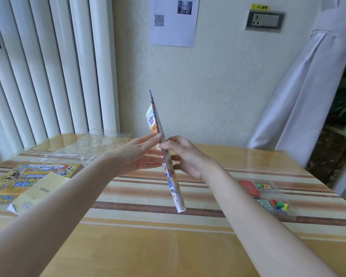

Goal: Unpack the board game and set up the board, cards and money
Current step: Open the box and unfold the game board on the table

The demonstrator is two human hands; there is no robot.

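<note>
Folded board [164, 156] held edge-on above the striped worktop [148, 246], between both hands.

Left hand [136, 154] flat against one face with fingers straight, right hand [184, 154] pinching the other (light hold); could slip, or swing open onto the parts tray [268, 198] near the right wrist.

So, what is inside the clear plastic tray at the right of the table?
The clear tray holds red cards, a green-printed stack and small coloured pawns. More small coloured bits lie at the far end. What lies under the stacks is covered.
</note>
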